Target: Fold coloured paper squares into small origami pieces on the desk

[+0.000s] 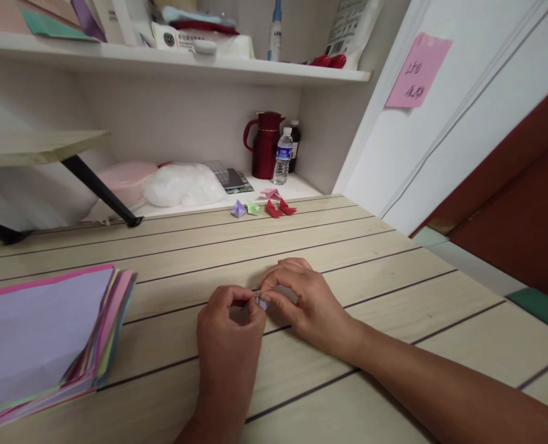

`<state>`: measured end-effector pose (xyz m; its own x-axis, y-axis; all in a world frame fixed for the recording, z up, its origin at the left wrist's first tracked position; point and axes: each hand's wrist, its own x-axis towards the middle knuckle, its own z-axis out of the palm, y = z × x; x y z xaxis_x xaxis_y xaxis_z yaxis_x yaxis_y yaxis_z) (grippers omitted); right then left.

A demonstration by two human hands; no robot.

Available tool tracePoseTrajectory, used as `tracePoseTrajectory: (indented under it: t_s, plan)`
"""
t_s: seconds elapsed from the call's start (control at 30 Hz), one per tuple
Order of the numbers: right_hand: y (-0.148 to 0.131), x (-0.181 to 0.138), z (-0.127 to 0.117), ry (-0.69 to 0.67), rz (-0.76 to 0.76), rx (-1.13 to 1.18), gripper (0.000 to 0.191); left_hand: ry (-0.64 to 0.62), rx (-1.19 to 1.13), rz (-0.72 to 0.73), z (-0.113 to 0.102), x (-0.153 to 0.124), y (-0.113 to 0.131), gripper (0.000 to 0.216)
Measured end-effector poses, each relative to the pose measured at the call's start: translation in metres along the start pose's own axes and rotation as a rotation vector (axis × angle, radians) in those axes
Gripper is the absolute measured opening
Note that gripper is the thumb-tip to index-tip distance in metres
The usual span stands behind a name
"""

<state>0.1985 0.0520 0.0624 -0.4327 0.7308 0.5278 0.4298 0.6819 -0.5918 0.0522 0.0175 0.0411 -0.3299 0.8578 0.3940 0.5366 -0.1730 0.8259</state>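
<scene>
Between my two hands is a small folded piece of light purple paper [261, 303], mostly covered by the fingers. My left hand [232, 320] pinches it from the left with thumb and forefinger. From the right, the thumb and forefinger of my right hand [302, 296] are closed on it too. Both hands are low over the wooden tabletop [348, 394]. Farther back lie small folded paper pieces: a purple one [238, 209], a green one [252, 208], a pink one [271, 194] and red ones [273, 209].
At the left lies a stack of coloured paper [42, 333], purple on top. Behind the tabletop stand a dark red jug [265, 145] and a water bottle [282, 157], with a white plastic bag [181, 185] farther left. A small raised shelf's black leg [100, 190] rests on the table.
</scene>
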Motion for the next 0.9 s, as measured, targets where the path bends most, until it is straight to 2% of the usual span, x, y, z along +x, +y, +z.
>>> tracePoseTrajectory:
  t_s: [0.4, 0.63, 0.9]
  plan:
    - [0.0038, -0.0002, 0.0005, 0.025, 0.021, 0.045, 0.015, -0.063, -0.101, -0.243, -0.0026, 0.0029, 0.0051, 0.008]
    - [0.0041, 0.0001, -0.0014, 0.030, 0.057, 0.113, 0.014, -0.057, -0.148, -0.329, -0.0070, 0.0037, 0.0072, 0.011]
    - [0.0032, 0.0017, -0.0024, 0.045, 0.088, 0.153, 0.013, -0.061, -0.201, -0.360, -0.0084, 0.0045, 0.0017, 0.016]
